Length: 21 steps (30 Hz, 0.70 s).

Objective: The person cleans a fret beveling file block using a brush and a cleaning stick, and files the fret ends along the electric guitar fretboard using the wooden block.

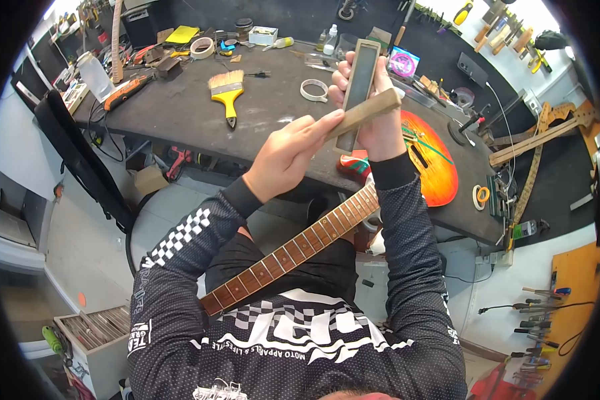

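Note:
My left hand (283,155) grips the near end of a wooden block (367,113), with its index finger stretched along it. The block slants up to the right across a long narrow case (359,80) with a dark grey-green face. My right hand (382,123) holds that case from behind, its fingertips showing past the left edge. Below the hands, a fretted guitar neck (297,251) lies diagonally over my lap. An orange-red guitar body (437,160) rests on the bench, partly hidden by my right forearm.
On the dark workbench (167,110) are a yellow brush (227,97), a tape roll (314,90), an orange-handled cutter (127,92) and small bottles (331,41). Wooden necks (540,140) stand at the right. A black case (80,160) leans at the left.

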{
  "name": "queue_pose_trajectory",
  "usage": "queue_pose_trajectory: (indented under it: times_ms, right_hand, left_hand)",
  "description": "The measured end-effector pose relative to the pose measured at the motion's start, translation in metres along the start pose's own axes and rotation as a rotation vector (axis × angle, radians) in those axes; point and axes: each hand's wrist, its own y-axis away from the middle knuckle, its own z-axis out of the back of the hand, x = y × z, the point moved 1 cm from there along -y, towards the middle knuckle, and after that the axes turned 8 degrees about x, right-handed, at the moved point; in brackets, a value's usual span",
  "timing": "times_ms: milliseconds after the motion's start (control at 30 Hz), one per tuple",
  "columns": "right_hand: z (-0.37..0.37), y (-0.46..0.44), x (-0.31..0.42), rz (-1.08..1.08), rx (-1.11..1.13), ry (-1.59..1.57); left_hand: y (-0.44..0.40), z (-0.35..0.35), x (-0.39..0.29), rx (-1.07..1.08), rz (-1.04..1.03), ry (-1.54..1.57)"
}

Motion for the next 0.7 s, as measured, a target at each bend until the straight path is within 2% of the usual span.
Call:
queue_pose_trajectory:
  times_ms: [100,167,200,267,300,400,433,533,700]
  right_hand:
    - [-0.021,0.003,0.016,0.037,-0.098,0.131]
    - [0.000,0.007,0.021,0.056,-0.001,0.048]
    - [0.008,0.008,0.022,0.057,0.049,0.009]
    - [0.005,0.007,0.012,0.035,-0.015,0.024]
    - [0.004,0.004,0.006,0.022,0.002,0.014]
    - [-0.009,-0.001,0.011,0.033,0.017,0.020]
    - [-0.014,0.001,0.021,0.058,0.010,0.058]
    - [-0.016,0.009,0.034,0.087,-0.048,0.102]
    - [-0.012,0.001,0.010,0.000,0.012,0.059]
  left_hand:
    - [0.035,-0.007,0.017,0.108,0.068,-0.003]
    - [0.064,0.000,0.022,0.150,0.117,-0.014]
    - [0.057,0.002,0.019,0.132,0.113,-0.013]
    - [0.036,0.011,0.006,0.076,0.128,-0.017]
    - [0.017,0.008,0.002,0.040,0.061,-0.005]
    - [0.009,-0.002,0.006,0.116,-0.013,-0.066]
    - [0.023,0.002,0.011,0.188,0.017,-0.093]
    - [0.058,0.009,0.005,0.224,0.113,-0.026]
    - [0.006,0.003,-0.004,0.090,0.012,-0.030]
